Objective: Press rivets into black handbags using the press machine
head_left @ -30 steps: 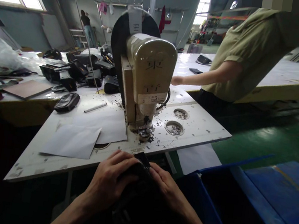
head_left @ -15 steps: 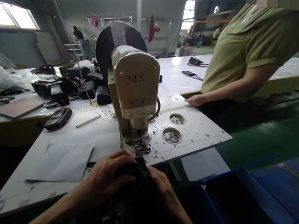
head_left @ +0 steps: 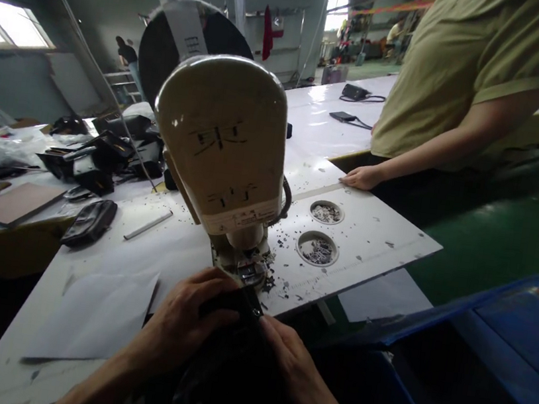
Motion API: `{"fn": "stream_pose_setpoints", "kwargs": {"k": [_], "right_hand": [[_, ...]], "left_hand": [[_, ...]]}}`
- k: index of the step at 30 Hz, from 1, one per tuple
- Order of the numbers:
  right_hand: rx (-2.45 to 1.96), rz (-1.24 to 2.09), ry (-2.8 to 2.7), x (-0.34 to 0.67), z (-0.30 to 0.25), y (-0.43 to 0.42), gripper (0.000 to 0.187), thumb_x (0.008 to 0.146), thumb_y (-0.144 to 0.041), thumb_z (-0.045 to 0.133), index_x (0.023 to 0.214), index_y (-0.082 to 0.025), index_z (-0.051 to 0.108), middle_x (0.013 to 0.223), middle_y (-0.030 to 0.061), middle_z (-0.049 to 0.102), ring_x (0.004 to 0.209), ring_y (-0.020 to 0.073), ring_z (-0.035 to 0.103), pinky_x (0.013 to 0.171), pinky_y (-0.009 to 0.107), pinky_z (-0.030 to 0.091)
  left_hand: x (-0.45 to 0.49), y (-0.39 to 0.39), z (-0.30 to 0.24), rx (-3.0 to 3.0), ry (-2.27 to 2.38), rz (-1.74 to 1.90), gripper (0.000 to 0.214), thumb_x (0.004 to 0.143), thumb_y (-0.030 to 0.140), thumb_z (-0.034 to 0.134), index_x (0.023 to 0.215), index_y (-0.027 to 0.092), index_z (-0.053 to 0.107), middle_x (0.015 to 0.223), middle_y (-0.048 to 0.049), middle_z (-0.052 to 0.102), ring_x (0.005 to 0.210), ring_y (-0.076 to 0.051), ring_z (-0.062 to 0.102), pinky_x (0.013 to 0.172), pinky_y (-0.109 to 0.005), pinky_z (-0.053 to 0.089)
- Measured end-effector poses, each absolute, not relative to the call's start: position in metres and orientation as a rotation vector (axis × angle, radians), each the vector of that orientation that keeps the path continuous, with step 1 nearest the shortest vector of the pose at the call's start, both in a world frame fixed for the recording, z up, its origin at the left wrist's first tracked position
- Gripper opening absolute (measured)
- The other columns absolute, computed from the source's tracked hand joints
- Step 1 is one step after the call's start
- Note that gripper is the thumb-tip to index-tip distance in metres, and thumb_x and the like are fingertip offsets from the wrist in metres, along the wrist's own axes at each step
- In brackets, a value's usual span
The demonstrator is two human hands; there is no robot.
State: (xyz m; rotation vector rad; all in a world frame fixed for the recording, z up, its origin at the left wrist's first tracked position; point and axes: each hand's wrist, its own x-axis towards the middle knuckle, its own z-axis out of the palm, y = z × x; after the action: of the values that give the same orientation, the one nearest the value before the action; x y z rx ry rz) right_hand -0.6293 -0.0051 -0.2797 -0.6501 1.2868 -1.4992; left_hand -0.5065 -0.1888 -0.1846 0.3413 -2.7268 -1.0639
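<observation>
My left hand (head_left: 188, 314) is closed around the upper edge of a dark black bag (head_left: 226, 370), fingers over the top and thumb underneath. On the other side my right hand (head_left: 287, 358) pinches the same bag beside a small shiny metal fitting (head_left: 257, 312). Most of the bag lies in deep shadow, so its full shape is hidden. Its top edge sits just in front of the metal working point (head_left: 250, 271) of a cream press machine (head_left: 225, 142). Dark scraps (head_left: 269, 279) lie scattered around the machine's foot.
Two round cups (head_left: 318, 248) with small pieces are set into the white tabletop (head_left: 374, 243). A person's hand (head_left: 363, 176) rests on its far edge. White paper (head_left: 93, 317), a metal bar (head_left: 148, 225) and a black pouch (head_left: 90, 223) lie left. Blue bins (head_left: 520, 344) stand right.
My view has moved closer to the machine, which looks larger now. Both hands keep their hold on the bag at its edge. The other person's hand still rests on the table.
</observation>
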Motion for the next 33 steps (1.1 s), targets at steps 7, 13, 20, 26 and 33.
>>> {"fn": "stream_pose_setpoints", "kwargs": {"k": [7,13,20,26,33], "right_hand": [[-0.586,-1.494,1.294,-0.641,-0.279,-0.022,0.057,0.098,-0.071,0.050,0.087,-0.015,0.061,0.082,0.0025,0.053,0.076,0.0169,0.046,0.067,0.028,0.038],[-0.530,-1.475,1.293,-0.647,-0.282,-0.033,0.057,0.097,-0.072,0.050,0.083,-0.017,0.057,0.079,0.0014,0.049,0.074,0.0161,0.043,0.063,0.026,0.036],[-0.550,-1.438,1.391,-0.654,-0.284,-0.039,0.059,0.095,-0.075,0.049,0.077,-0.019,0.054,0.075,0.0013,0.048,0.071,0.0169,0.044,0.060,0.027,0.036],[-0.564,-1.446,1.431,-0.655,-0.287,-0.041,0.057,0.097,-0.072,0.049,0.077,-0.019,0.055,0.075,0.0004,0.048,0.072,0.0167,0.044,0.063,0.028,0.037],[-0.532,-1.475,1.442,-0.655,-0.282,-0.042,0.055,0.096,-0.071,0.049,0.075,-0.020,0.056,0.078,0.0022,0.055,0.077,0.0203,0.051,0.069,0.030,0.042]], "left_hand": [[-0.523,-0.203,-0.183,0.323,-2.682,-0.948,0.021,0.094,0.024,0.072,0.115,0.027,0.074,0.112,-0.0017,0.070,0.100,-0.017,0.068,0.087,-0.028,0.056],[-0.529,-0.213,-0.188,0.307,-2.657,-0.870,0.023,0.093,0.027,0.074,0.116,0.030,0.076,0.114,-0.0022,0.072,0.101,-0.018,0.071,0.086,-0.027,0.060],[-0.526,-0.229,-0.195,0.387,-2.786,-0.811,0.032,0.094,0.040,0.071,0.126,0.034,0.068,0.121,-0.0030,0.074,0.108,-0.026,0.072,0.089,-0.039,0.064],[-0.527,-0.235,-0.192,0.483,-2.823,-0.840,0.040,0.091,0.044,0.074,0.130,0.037,0.066,0.121,-0.0013,0.074,0.108,-0.028,0.072,0.089,-0.043,0.065],[-0.536,-0.223,-0.189,0.442,-2.733,-0.557,0.024,0.090,0.049,0.073,0.111,0.036,0.078,0.101,-0.0014,0.079,0.084,-0.027,0.076,0.071,-0.041,0.067]]}}
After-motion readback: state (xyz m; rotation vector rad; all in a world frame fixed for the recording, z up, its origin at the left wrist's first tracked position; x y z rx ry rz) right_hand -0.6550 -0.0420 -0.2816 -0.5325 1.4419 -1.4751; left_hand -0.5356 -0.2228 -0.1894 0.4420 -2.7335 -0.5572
